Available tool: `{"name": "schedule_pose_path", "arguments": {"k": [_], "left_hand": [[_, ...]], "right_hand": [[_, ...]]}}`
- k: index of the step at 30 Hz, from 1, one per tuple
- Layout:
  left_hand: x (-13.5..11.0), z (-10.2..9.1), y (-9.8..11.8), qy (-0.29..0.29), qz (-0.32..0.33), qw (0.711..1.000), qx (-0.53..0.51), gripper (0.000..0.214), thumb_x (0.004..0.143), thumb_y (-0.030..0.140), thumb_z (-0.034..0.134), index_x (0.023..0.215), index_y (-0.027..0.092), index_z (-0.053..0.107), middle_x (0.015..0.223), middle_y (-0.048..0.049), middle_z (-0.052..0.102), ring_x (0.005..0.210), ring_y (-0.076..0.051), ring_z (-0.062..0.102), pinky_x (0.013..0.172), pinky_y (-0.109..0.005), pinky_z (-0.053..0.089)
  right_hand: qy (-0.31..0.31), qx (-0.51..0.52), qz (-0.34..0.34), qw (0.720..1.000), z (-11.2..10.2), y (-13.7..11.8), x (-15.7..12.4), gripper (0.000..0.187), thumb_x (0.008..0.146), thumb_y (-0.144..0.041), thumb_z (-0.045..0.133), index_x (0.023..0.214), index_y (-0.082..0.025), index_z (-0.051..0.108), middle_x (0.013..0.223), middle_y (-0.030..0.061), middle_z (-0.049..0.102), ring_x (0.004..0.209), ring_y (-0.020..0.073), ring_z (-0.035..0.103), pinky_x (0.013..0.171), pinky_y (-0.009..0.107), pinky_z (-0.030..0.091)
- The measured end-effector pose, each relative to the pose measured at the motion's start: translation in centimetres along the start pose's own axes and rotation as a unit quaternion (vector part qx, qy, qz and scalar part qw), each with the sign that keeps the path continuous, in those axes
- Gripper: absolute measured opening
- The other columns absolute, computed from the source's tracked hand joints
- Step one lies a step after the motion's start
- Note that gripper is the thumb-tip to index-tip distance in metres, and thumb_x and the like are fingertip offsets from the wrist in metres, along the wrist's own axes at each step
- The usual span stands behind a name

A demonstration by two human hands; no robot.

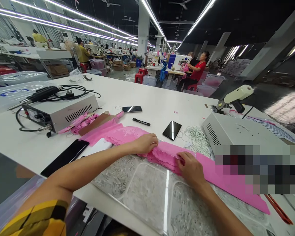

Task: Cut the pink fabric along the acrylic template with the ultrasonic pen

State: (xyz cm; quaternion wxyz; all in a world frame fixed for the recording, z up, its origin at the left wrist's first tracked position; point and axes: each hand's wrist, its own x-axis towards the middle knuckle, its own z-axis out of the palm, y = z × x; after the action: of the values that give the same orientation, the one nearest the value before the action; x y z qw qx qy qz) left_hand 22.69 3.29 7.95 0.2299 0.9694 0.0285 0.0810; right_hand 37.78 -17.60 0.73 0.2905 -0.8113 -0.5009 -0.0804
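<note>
A long strip of pink lace fabric (127, 133) lies across a grey stone-patterned tile (145, 186) on the white table. Scalloped, layered edges show between my two hands. My left hand (147, 143) is closed, with its fingertips pinching the fabric at the upper edge of the layers. To the right, my right hand (190, 166) pinches the scalloped edge between thumb and fingers. A smooth pink length (226, 172) runs from there toward the lower right. How many layers each hand grips is hidden by the fingers.
Around the fabric lie a black marker (141, 122), two phones, one a dark phone (172, 130), and tangled pale cord (198, 137). A grey box with a hot-tool handle (45, 94) stands left; another grey box (243, 134) stands right. Orange-red scissors-like tool (279, 209) lies lower right.
</note>
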Motion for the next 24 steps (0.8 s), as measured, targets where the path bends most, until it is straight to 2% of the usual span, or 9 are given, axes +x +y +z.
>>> {"name": "schedule_pose_path", "arguments": {"k": [5, 9, 12, 14, 17, 20, 22, 24], "left_hand": [[-1.0, 0.2, -0.4, 0.018, -0.047, 0.999, -0.013, 0.023, 0.091, 0.015, 0.045, 0.073, 0.016, 0.060, 0.075, -0.0024, 0.063, 0.069, -0.015, 0.059, 0.064, -0.024, 0.044], [-1.7, 1.0, 0.7, 0.015, -0.076, 0.997, -0.018, 0.026, 0.093, 0.015, 0.039, 0.078, 0.015, 0.060, 0.063, 0.0015, 0.062, 0.052, -0.012, 0.057, 0.053, -0.022, 0.043], [-2.1, 2.2, 2.8, 0.023, -0.074, 0.997, 0.009, 0.018, 0.093, 0.023, 0.048, 0.100, 0.015, 0.063, 0.082, -0.0021, 0.068, 0.067, -0.014, 0.064, 0.061, -0.024, 0.048], [-1.8, 3.3, 4.4, 0.034, -0.062, 0.996, 0.045, 0.033, 0.088, 0.034, 0.061, 0.116, 0.016, 0.059, 0.104, -0.0077, 0.067, 0.090, -0.021, 0.066, 0.074, -0.030, 0.051], [-0.5, 4.8, 6.1, 0.037, -0.039, 0.993, 0.106, 0.049, 0.082, 0.044, 0.071, 0.118, 0.014, 0.059, 0.117, -0.0145, 0.062, 0.109, -0.031, 0.059, 0.089, -0.042, 0.049], [1.0, 5.8, 5.8, 0.032, -0.040, 0.986, 0.156, 0.037, 0.083, 0.036, 0.070, 0.109, 0.011, 0.062, 0.112, -0.0169, 0.062, 0.107, -0.032, 0.059, 0.090, -0.045, 0.048], [1.4, 5.9, 4.8, 0.029, -0.058, 0.981, 0.184, 0.023, 0.087, 0.027, 0.067, 0.103, 0.010, 0.064, 0.108, -0.0156, 0.063, 0.103, -0.028, 0.061, 0.089, -0.043, 0.050], [1.2, 5.6, 3.4, 0.029, -0.080, 0.974, 0.208, 0.021, 0.092, 0.028, 0.063, 0.105, 0.011, 0.063, 0.109, -0.0116, 0.064, 0.100, -0.023, 0.062, 0.087, -0.041, 0.052]], "right_hand": [[0.057, -0.019, 0.010, 0.998, -2.0, 3.5, -1.1, 0.031, 0.085, -0.033, 0.044, 0.093, -0.022, 0.071, 0.098, 0.0076, 0.072, 0.090, 0.0231, 0.066, 0.068, 0.034, 0.051], [0.071, -0.013, 0.003, 0.997, -2.9, 3.7, -2.0, 0.032, 0.086, -0.036, 0.045, 0.095, -0.022, 0.072, 0.095, 0.0062, 0.072, 0.079, 0.0193, 0.066, 0.065, 0.032, 0.051], [0.067, -0.005, -0.006, 0.998, -2.8, 2.7, -2.1, 0.030, 0.086, -0.037, 0.048, 0.094, -0.022, 0.073, 0.092, 0.0049, 0.072, 0.072, 0.0170, 0.065, 0.063, 0.030, 0.050], [0.068, -0.001, -0.010, 0.998, -2.9, 2.0, -1.8, 0.029, 0.087, -0.038, 0.049, 0.092, -0.022, 0.073, 0.090, 0.0049, 0.072, 0.072, 0.0167, 0.065, 0.063, 0.030, 0.050], [0.080, 0.003, -0.019, 0.997, -3.4, 1.1, -1.0, 0.030, 0.089, -0.039, 0.048, 0.088, -0.021, 0.072, 0.086, 0.0055, 0.072, 0.071, 0.0168, 0.065, 0.064, 0.029, 0.049], [0.093, 0.003, -0.033, 0.995, -4.4, 0.8, -0.4, 0.032, 0.091, -0.039, 0.048, 0.084, -0.020, 0.072, 0.080, 0.0052, 0.071, 0.068, 0.0161, 0.064, 0.062, 0.027, 0.048], [0.102, 0.002, -0.046, 0.994, -5.0, 0.9, -0.2, 0.031, 0.091, -0.038, 0.049, 0.084, -0.020, 0.072, 0.079, 0.0047, 0.071, 0.067, 0.0156, 0.064, 0.061, 0.027, 0.048], [0.111, 0.003, -0.062, 0.992, -5.5, 1.2, -0.3, 0.029, 0.092, -0.036, 0.049, 0.088, -0.020, 0.073, 0.080, 0.0044, 0.072, 0.066, 0.0150, 0.064, 0.060, 0.027, 0.049]]}}
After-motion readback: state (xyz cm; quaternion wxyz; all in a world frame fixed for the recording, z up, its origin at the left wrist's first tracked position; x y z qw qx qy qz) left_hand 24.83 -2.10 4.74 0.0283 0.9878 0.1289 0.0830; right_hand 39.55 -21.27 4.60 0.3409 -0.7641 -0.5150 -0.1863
